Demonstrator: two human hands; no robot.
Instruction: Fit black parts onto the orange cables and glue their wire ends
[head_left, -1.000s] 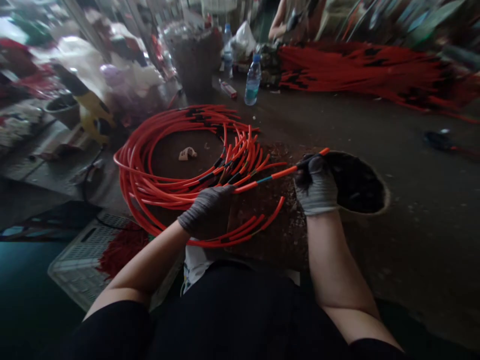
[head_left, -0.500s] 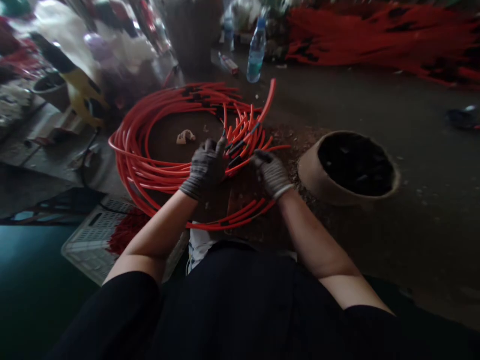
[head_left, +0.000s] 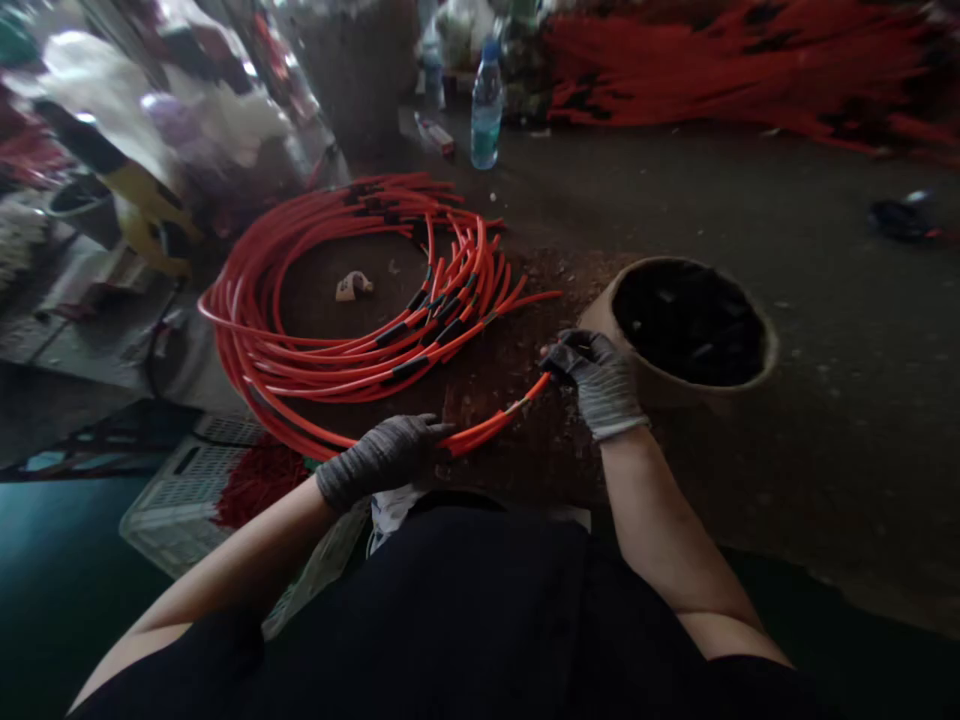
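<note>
A bundle of red flexible tubes [head_left: 300, 368] with black sleeves near the ends lies in loose coils on the dark worktable. My left hand [head_left: 386, 452], in a grey knit glove, is closed over the near strands of the coil, its fingers pointing right along them. Past those fingers the strands run on to the right as a few red tube ends [head_left: 491, 428]. My right hand [head_left: 596, 380], gloved too, pinches the tip of one red tube just left of a round tub [head_left: 769, 350] of small black pieces.
A water bottle [head_left: 486, 115] stands behind the coil, near a small box [head_left: 435, 135]. A torn cardboard scrap [head_left: 354, 286] lies inside the coil. Red material [head_left: 712, 70] is heaped at the back right. A white plastic crate [head_left: 161, 520] sits low at the left, with a yellow-handled tool [head_left: 154, 215] above.
Both hands have left the cluster of tube ends and come nearer to me. My left hand now rests on the near strands; my right hand has moved right and grips a tube tip.
</note>
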